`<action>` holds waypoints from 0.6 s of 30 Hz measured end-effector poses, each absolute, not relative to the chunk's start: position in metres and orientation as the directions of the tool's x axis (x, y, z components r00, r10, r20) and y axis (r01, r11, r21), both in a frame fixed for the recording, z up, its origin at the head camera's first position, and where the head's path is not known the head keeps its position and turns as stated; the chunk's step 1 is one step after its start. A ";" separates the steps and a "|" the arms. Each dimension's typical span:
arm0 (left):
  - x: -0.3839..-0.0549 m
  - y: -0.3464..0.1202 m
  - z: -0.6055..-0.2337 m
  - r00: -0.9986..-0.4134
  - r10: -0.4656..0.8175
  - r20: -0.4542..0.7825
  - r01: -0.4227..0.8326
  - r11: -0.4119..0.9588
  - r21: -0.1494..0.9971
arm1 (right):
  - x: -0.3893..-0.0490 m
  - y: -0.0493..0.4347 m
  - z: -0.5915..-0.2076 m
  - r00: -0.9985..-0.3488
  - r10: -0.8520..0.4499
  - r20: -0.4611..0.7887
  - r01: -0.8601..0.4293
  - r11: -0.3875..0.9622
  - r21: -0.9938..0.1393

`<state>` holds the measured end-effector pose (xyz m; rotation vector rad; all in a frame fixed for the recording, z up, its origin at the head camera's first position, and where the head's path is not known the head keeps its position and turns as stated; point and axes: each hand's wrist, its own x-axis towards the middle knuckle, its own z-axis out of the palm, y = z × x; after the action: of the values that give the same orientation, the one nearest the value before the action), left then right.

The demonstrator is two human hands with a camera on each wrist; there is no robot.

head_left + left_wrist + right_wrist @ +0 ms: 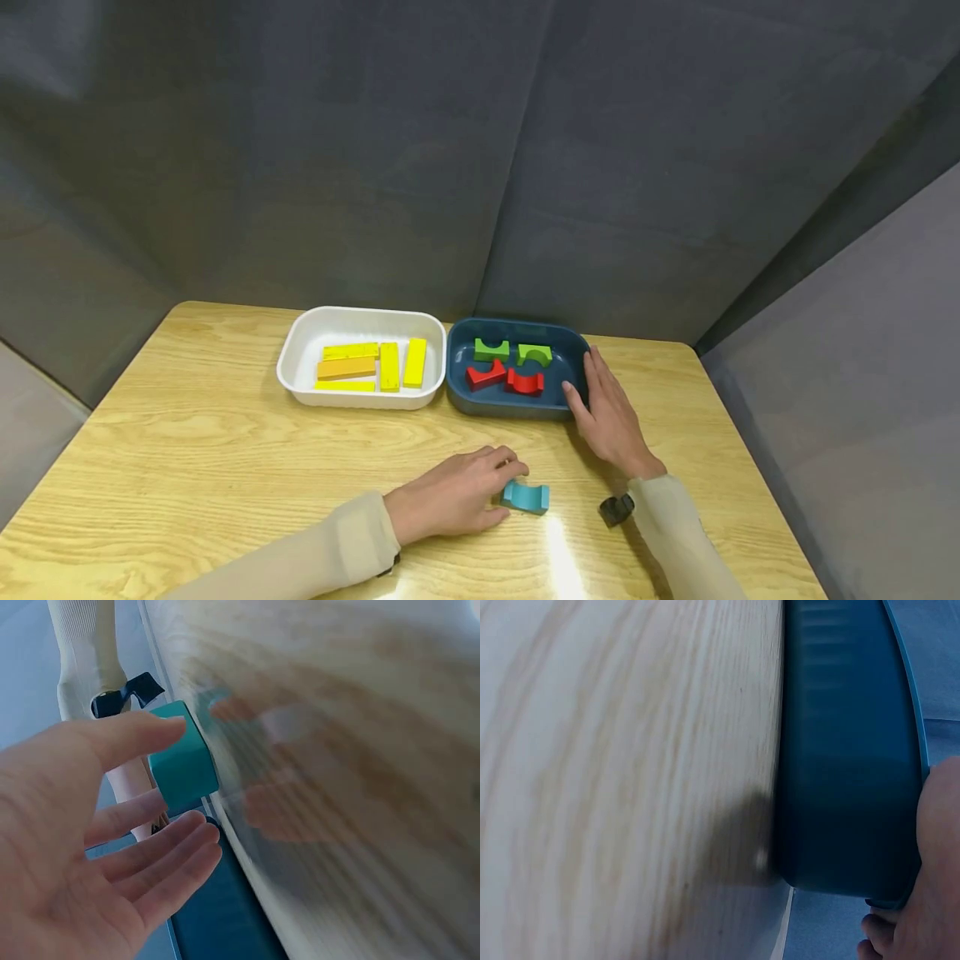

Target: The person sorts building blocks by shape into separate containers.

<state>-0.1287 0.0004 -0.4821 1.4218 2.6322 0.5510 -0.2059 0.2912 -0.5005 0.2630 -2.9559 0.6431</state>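
A teal block (527, 498) with a curved hollow sits on the table near its front. My left hand (468, 492) is around its left end, fingers loosely bent. In the left wrist view, the thumb overlaps the near face of the teal block (184, 769), while the index finger passes behind it and the other fingers are spread below. My right hand (611, 417) holds the right end of a dark blue tray (498, 408), thumb over the rim and fingers along the outside. Inside that tray lie green arch blocks (491, 351) and red arch blocks (524, 383).
A white tray (360, 400) stands against the dark blue one on its left, holding several yellow bars (389, 367) and an orange bar (346, 368). Grey curtains (375, 167) rise behind the wooden table (225, 450) and along its sides.
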 end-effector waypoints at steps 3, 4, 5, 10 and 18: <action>-0.128 0.002 -0.483 -0.560 0.825 0.077 0.789 0.503 0.351 | -0.206 0.291 -0.501 -0.980 -0.145 0.139 -0.190 0.894 -0.406; -0.128 0.002 -0.483 -0.562 0.824 0.074 0.788 0.506 0.351 | -0.206 0.291 -0.501 -0.980 -0.145 0.139 -0.190 0.893 -0.408; -0.128 0.002 -0.483 -0.563 0.823 0.073 0.788 0.508 0.348 | -0.206 0.291 -0.501 -0.980 -0.145 0.140 -0.190 0.893 -0.407; -0.128 0.004 -0.485 -0.558 0.826 0.076 0.795 0.507 0.334 | -0.205 0.289 -0.500 -0.978 -0.149 0.146 -0.197 0.891 -0.409; -0.128 0.008 -0.486 -0.553 0.830 0.072 0.804 0.508 0.310 | -0.205 0.290 -0.500 -0.978 -0.149 0.144 -0.195 0.891 -0.410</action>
<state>-0.1280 0.0079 -0.4858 1.4406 2.6523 0.4757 -0.2051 0.2900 -0.5000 0.2691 -2.9490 0.6557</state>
